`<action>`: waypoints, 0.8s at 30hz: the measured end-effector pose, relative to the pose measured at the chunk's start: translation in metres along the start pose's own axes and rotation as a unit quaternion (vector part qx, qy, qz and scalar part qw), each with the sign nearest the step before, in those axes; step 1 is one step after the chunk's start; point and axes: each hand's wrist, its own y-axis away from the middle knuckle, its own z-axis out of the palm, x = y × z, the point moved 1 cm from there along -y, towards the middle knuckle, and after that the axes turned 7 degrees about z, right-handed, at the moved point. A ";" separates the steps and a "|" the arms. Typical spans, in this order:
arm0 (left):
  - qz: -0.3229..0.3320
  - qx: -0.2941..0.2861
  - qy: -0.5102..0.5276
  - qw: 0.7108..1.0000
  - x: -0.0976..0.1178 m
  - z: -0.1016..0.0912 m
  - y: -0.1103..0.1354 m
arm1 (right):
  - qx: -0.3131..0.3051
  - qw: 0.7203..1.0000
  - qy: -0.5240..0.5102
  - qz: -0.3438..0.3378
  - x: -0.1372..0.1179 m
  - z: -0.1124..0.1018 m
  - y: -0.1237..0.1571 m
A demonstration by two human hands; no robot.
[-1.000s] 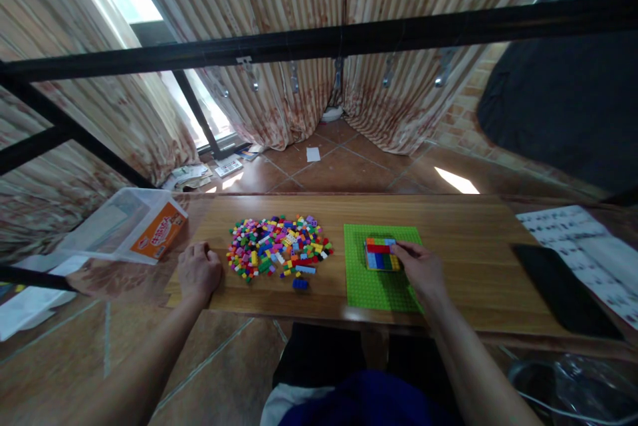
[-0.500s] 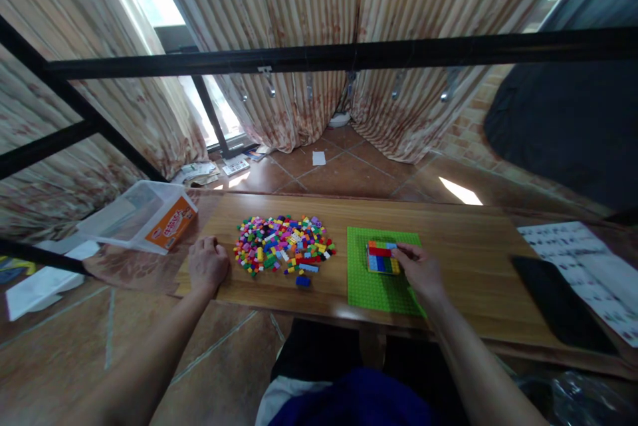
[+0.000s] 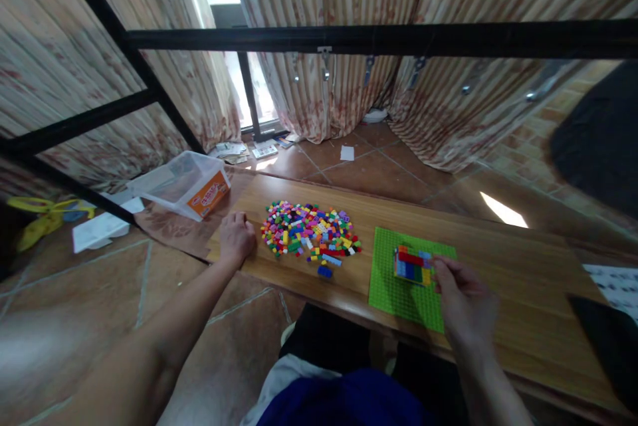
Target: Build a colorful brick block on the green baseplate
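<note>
My left hand (image 3: 237, 237) rests curled on the left end of the wooden table, beside a heap of loose toy bricks (image 3: 304, 230) in many colours. My right hand (image 3: 466, 296) is closed in a pinch at the right end of a small block of joined bricks (image 3: 413, 266), red, blue, green and yellow. Whatever lies between its fingertips is too small or hidden to make out. The brick block sits on a green baseplate (image 3: 389, 300), whose right edge is partly covered by my right hand. A lone dark blue brick (image 3: 324, 271) lies in front of the heap.
A clear plastic box (image 3: 177, 180) with an orange label stands beyond the table's left end. A black flat object (image 3: 605, 339) and a printed sheet (image 3: 613, 286) lie at the right. A black metal bar (image 3: 349, 37) crosses above the table's far side.
The view has turned to the left, so everything sits further right in the picture. My right hand has drawn slightly right from the brick block. My left hand stays on the table.
</note>
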 end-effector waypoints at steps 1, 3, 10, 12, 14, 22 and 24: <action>-0.003 0.000 0.005 1.000 0.000 0.000 0.000 | -0.032 0.999 0.015 -0.016 -0.001 0.009 0.010; -0.005 -0.002 0.011 1.000 0.001 0.000 0.001 | -0.106 0.992 0.051 -0.048 -0.001 0.027 0.030; -0.007 -0.004 0.028 1.000 0.000 0.001 0.002 | -0.282 0.934 0.164 -0.145 0.007 0.075 0.069; -0.010 -0.007 0.030 0.999 0.000 0.001 0.002 | -0.295 0.923 0.182 -0.168 0.009 0.083 0.072; -0.012 -0.006 0.025 1.000 0.001 0.001 0.002 | -0.307 0.912 0.192 -0.193 0.012 0.090 0.075; -0.004 -0.013 0.012 1.000 0.001 0.002 0.003 | -0.286 0.874 0.263 -0.291 0.022 0.116 0.084; -0.006 -0.007 0.017 1.000 0.001 0.002 0.004 | -0.276 0.869 0.277 -0.302 0.023 0.120 0.083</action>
